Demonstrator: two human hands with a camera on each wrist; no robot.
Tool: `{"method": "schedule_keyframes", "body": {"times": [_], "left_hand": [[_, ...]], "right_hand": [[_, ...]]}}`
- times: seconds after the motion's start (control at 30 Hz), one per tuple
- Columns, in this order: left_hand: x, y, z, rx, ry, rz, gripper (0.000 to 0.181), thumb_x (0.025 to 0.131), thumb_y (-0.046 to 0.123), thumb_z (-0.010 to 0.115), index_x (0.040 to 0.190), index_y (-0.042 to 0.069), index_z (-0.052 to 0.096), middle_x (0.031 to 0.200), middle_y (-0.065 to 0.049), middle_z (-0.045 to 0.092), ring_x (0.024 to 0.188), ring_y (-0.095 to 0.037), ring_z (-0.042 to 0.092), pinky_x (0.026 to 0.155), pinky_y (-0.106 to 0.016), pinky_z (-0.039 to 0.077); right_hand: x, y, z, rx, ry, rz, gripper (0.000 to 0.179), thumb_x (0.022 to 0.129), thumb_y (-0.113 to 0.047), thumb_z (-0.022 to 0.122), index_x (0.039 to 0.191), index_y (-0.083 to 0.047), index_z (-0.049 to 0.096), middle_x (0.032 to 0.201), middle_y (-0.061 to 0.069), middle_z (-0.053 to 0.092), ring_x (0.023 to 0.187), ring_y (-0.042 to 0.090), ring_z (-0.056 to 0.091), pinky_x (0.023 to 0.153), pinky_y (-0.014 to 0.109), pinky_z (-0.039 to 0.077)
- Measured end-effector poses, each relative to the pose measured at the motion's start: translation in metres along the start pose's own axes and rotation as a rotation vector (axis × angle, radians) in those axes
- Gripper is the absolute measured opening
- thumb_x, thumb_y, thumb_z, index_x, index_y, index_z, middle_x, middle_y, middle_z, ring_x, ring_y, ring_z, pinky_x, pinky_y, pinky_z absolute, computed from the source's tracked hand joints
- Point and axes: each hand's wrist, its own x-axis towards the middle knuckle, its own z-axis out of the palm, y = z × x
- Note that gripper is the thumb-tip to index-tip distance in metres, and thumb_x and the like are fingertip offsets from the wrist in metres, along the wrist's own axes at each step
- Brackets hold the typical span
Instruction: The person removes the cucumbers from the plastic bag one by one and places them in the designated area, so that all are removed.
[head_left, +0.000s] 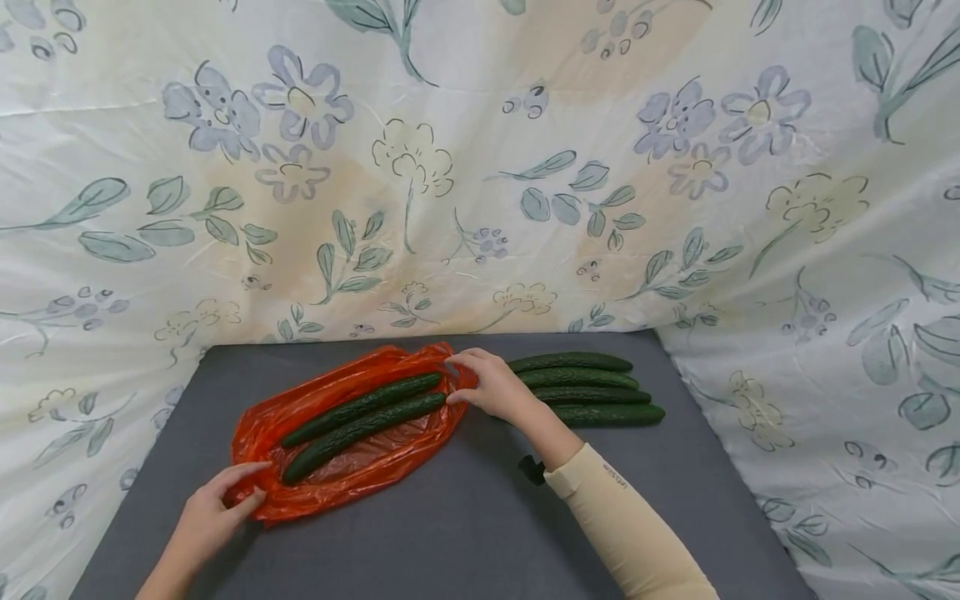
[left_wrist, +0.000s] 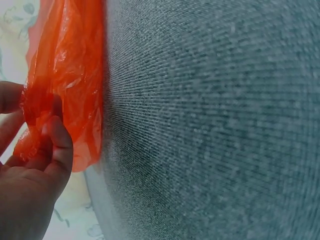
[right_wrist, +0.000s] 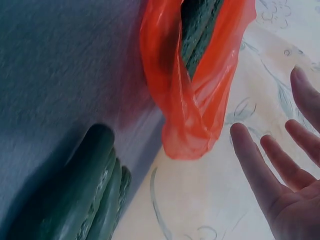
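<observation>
An orange-red plastic bag [head_left: 322, 496] lies spread on the table, its mouth facing up. Two dark green cucumbers [head_left: 367, 427] lie side by side in it, slanting up to the right. My left hand [head_left: 206, 512] pinches the bag's near left end; in the left wrist view, thumb and fingers grip a fold of the thin plastic [left_wrist: 82, 75]. At the bag's far right end is my right hand [head_left: 491, 387], thumb and fingers spread. The right wrist view shows these fingers [right_wrist: 277, 175] extended beside the bag's gathered end [right_wrist: 192, 137], holding nothing.
Several loose cucumbers [head_left: 603, 414] lie in a row right of the bag, partly behind the right hand. They rest on a dark grey table [head_left: 450, 533]. Floral cloth [head_left: 480, 208] hangs along the table's back and sides. A small black piece [head_left: 531, 469] sits at the right wrist.
</observation>
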Motion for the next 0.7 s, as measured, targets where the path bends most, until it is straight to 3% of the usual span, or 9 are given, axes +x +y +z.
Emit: {"method": "schedule_keyframes", "body": {"times": [0.23,0.43,0.7], "left_hand": [[0.001,-0.001,0.0,0.01,-0.006,-0.006,0.041,0.094,0.032,0.073,0.128,0.01,0.068,0.132,-0.021,0.062,0.095,-0.017,0.06,0.068,-0.026,0.049],[-0.002,-0.003,0.001,-0.001,-0.003,-0.014,0.04,0.092,0.031,0.075,0.126,0.009,0.069,0.131,-0.021,0.063,0.092,-0.008,0.057,0.068,-0.024,0.049],[0.001,-0.002,0.003,0.007,0.009,0.008,0.039,0.092,0.03,0.075,0.125,0.011,0.07,0.13,-0.02,0.064,0.094,-0.011,0.058,0.069,-0.026,0.05]], "right_hand": [[0.013,-0.012,0.012,-0.009,-0.039,-0.012,0.064,0.087,-0.03,0.08,0.144,-0.016,0.056,0.149,0.01,0.05,0.136,0.031,0.049,0.106,0.049,0.045],[0.026,-0.024,0.025,-0.05,-0.08,-0.014,0.067,0.087,-0.036,0.078,0.147,-0.019,0.053,0.153,0.009,0.047,0.14,0.029,0.046,0.108,0.046,0.045],[0.044,-0.034,0.043,-0.047,-0.131,0.013,0.067,0.086,-0.035,0.079,0.146,-0.02,0.054,0.151,0.003,0.05,0.14,0.024,0.046,0.108,0.044,0.045]]}}
